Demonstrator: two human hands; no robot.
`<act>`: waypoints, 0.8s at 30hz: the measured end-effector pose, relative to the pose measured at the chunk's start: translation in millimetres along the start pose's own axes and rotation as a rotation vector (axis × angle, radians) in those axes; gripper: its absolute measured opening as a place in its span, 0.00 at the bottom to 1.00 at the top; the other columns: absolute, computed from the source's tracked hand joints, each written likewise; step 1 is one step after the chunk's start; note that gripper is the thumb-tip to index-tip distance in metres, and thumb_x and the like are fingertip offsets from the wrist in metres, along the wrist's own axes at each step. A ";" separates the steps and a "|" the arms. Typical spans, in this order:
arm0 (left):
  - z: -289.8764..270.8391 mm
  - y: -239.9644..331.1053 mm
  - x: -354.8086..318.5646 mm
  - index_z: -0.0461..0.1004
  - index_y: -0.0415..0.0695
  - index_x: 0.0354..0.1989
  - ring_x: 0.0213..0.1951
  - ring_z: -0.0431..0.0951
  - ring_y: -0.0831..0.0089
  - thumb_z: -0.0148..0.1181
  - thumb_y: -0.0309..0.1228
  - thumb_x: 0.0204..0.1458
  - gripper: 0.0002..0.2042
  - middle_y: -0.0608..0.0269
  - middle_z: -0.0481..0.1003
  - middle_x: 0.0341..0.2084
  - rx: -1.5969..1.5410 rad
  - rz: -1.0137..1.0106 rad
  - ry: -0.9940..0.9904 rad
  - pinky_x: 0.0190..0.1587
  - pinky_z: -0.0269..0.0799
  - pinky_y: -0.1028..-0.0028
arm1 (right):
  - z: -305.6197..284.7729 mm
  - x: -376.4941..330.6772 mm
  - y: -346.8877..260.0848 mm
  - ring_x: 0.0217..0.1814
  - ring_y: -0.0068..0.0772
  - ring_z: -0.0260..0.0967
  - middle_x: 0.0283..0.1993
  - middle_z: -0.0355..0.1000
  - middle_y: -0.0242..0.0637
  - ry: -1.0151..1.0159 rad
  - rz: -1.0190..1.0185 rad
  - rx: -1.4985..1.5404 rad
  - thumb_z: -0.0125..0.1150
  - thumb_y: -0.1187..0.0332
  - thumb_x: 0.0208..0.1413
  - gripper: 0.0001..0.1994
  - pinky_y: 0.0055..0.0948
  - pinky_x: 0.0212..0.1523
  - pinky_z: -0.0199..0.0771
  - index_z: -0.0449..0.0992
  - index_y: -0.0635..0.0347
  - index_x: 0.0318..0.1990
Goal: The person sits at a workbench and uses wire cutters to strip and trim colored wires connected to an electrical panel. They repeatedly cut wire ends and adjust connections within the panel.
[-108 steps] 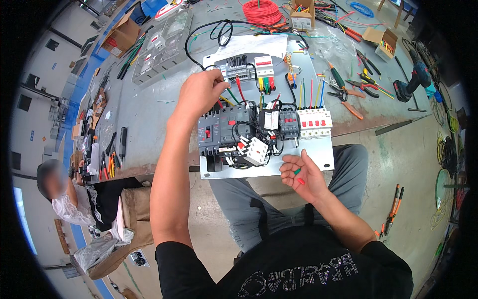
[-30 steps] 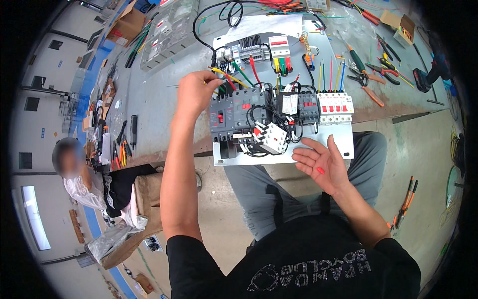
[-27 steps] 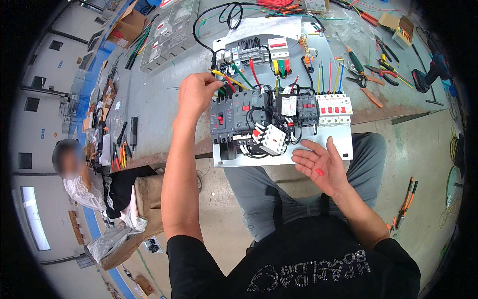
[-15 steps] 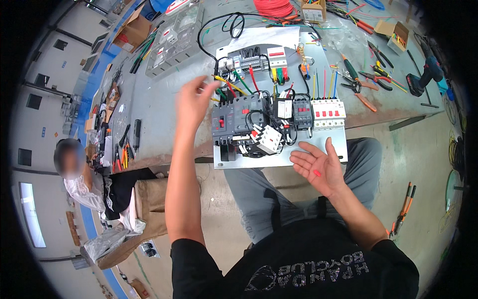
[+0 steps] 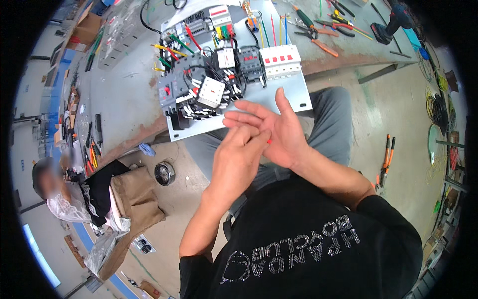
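Observation:
My right hand (image 5: 281,132) lies palm up with its fingers spread, just in front of a grey metal mounting plate (image 5: 294,97). My left hand (image 5: 239,159) reaches across it, fingers held together, and its fingertips close on a small red piece (image 5: 269,141) on the right palm. The plate carries a black breaker (image 5: 172,92), a white contactor (image 5: 209,92), a row of white breakers with red toggles (image 5: 280,60) and several coloured wires (image 5: 174,47). Both hands are off the plate, above my lap.
The plate rests on a grey workbench (image 5: 119,99) strewn with pliers and screwdrivers (image 5: 318,30). A cordless drill (image 5: 393,22) lies at the back right. Orange-handled cutters (image 5: 387,159) lie on the floor at right. Another person (image 5: 64,189) sits at lower left beside a brown bag (image 5: 134,199).
My left hand has left the wiring at the plate's left side and come back down onto my right palm. The view has dropped lower and closer.

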State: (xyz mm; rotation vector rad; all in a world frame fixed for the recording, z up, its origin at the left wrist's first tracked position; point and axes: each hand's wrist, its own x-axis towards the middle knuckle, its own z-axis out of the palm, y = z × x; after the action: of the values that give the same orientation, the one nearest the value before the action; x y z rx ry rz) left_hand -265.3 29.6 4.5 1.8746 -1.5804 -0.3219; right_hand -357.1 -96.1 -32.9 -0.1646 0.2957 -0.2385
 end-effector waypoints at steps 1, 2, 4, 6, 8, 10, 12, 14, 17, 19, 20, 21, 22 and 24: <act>-2.2 0.7 0.4 0.84 0.42 0.47 0.41 0.79 0.57 0.70 0.21 0.50 0.14 0.59 0.78 0.39 -0.016 0.012 0.011 0.43 0.76 0.64 | 1.3 -0.9 3.3 0.77 0.54 0.60 0.71 0.65 0.59 0.005 -0.002 -0.001 0.31 0.26 0.67 0.49 0.53 0.78 0.56 0.63 0.68 0.71; -3.7 2.1 -0.3 0.84 0.42 0.46 0.42 0.79 0.57 0.70 0.21 0.50 0.14 0.59 0.78 0.39 -0.010 -0.001 0.012 0.44 0.76 0.64 | 3.7 -2.8 5.4 0.77 0.53 0.60 0.71 0.65 0.59 0.010 -0.004 -0.002 0.31 0.26 0.67 0.49 0.52 0.78 0.56 0.63 0.68 0.72; -9.2 3.8 -4.6 0.84 0.41 0.46 0.43 0.79 0.57 0.69 0.20 0.50 0.13 0.59 0.77 0.40 0.018 -0.039 0.021 0.45 0.76 0.65 | 9.6 -4.2 7.5 0.77 0.54 0.60 0.71 0.66 0.59 -0.015 -0.004 0.009 0.32 0.27 0.68 0.48 0.53 0.77 0.56 0.63 0.68 0.71; -23.3 1.2 -2.5 0.83 0.39 0.45 0.38 0.82 0.63 0.69 0.22 0.54 0.10 0.58 0.81 0.38 0.000 -0.010 0.183 0.43 0.78 0.69 | 12.0 -4.7 7.5 0.73 0.51 0.66 0.68 0.69 0.57 -0.061 -0.027 -0.019 0.33 0.31 0.70 0.44 0.51 0.74 0.62 0.65 0.68 0.69; -56.6 -3.3 3.1 0.82 0.38 0.45 0.35 0.83 0.69 0.69 0.23 0.57 0.09 0.59 0.83 0.37 0.004 -0.057 0.291 0.42 0.78 0.72 | -0.5 -6.5 1.0 0.71 0.51 0.67 0.68 0.70 0.57 -0.092 -0.094 -0.180 0.33 0.34 0.72 0.42 0.50 0.73 0.64 0.65 0.68 0.69; -93.4 -29.5 29.2 0.82 0.35 0.45 0.33 0.81 0.77 0.68 0.26 0.61 0.09 0.61 0.84 0.35 -0.126 -0.266 0.466 0.40 0.78 0.75 | -19.5 -7.5 -10.6 0.70 0.50 0.69 0.66 0.71 0.55 -0.075 -0.159 -0.318 0.33 0.36 0.74 0.40 0.49 0.72 0.66 0.65 0.68 0.69; -130.0 -63.4 61.3 0.82 0.34 0.47 0.35 0.81 0.79 0.66 0.28 0.63 0.10 0.63 0.83 0.35 -0.044 -0.304 0.525 0.40 0.78 0.76 | -36.0 -7.2 -17.4 0.68 0.49 0.70 0.65 0.72 0.54 -0.031 -0.189 -0.427 0.33 0.38 0.75 0.38 0.48 0.71 0.67 0.65 0.67 0.70; -149.2 -113.2 92.7 0.83 0.35 0.48 0.34 0.81 0.78 0.65 0.29 0.63 0.10 0.63 0.83 0.34 -0.050 -0.286 0.455 0.38 0.77 0.76 | -44.2 -4.4 -23.2 0.67 0.46 0.71 0.63 0.73 0.51 0.060 -0.213 -0.491 0.34 0.39 0.75 0.37 0.45 0.68 0.70 0.65 0.67 0.70; -150.0 -151.5 126.6 0.83 0.36 0.48 0.33 0.82 0.76 0.63 0.27 0.63 0.10 0.60 0.84 0.32 0.075 -0.292 0.411 0.37 0.77 0.74 | -57.3 -0.9 -26.7 0.66 0.43 0.73 0.61 0.75 0.48 0.136 -0.239 -0.541 0.36 0.39 0.75 0.37 0.42 0.65 0.72 0.65 0.66 0.69; -142.6 -176.5 145.2 0.83 0.37 0.47 0.32 0.82 0.75 0.63 0.27 0.62 0.10 0.58 0.84 0.31 0.219 -0.235 0.378 0.37 0.77 0.73 | -67.7 -2.5 -30.7 0.65 0.42 0.74 0.61 0.75 0.47 0.148 -0.256 -0.530 0.36 0.39 0.75 0.36 0.42 0.65 0.72 0.65 0.66 0.70; -142.7 -185.4 149.6 0.84 0.37 0.47 0.31 0.83 0.74 0.63 0.26 0.61 0.10 0.57 0.84 0.31 0.295 -0.208 0.360 0.37 0.77 0.72 | -70.5 -3.3 -30.9 0.65 0.42 0.74 0.60 0.76 0.46 0.151 -0.260 -0.521 0.36 0.39 0.75 0.36 0.41 0.65 0.72 0.65 0.66 0.70; -140.5 -182.6 157.2 0.84 0.38 0.44 0.38 0.84 0.51 0.62 0.25 0.58 0.09 0.46 0.84 0.36 0.256 -0.242 0.327 0.46 0.78 0.62 | -70.6 -4.2 -34.1 0.64 0.42 0.75 0.59 0.76 0.46 0.157 -0.264 -0.528 0.37 0.39 0.75 0.36 0.40 0.63 0.74 0.65 0.65 0.70; -140.2 -183.0 161.6 0.84 0.38 0.43 0.38 0.84 0.51 0.62 0.25 0.58 0.09 0.46 0.84 0.36 0.288 -0.238 0.308 0.46 0.78 0.62 | -71.9 -3.2 -35.0 0.63 0.42 0.76 0.59 0.76 0.47 0.153 -0.262 -0.514 0.37 0.40 0.75 0.36 0.40 0.63 0.74 0.66 0.65 0.70; -139.1 -184.3 166.9 0.84 0.38 0.43 0.38 0.84 0.52 0.62 0.26 0.58 0.09 0.46 0.83 0.34 0.344 -0.236 0.280 0.45 0.78 0.62 | -74.6 -0.9 -36.9 0.63 0.42 0.76 0.59 0.76 0.47 0.144 -0.253 -0.499 0.37 0.40 0.75 0.35 0.39 0.61 0.76 0.66 0.65 0.70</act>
State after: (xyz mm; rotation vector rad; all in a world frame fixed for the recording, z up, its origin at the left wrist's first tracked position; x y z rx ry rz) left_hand -1.1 -73.1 32.1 2.2610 -1.2872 0.1200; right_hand -388.6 -140.7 -95.9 -0.6821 0.4756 -0.4260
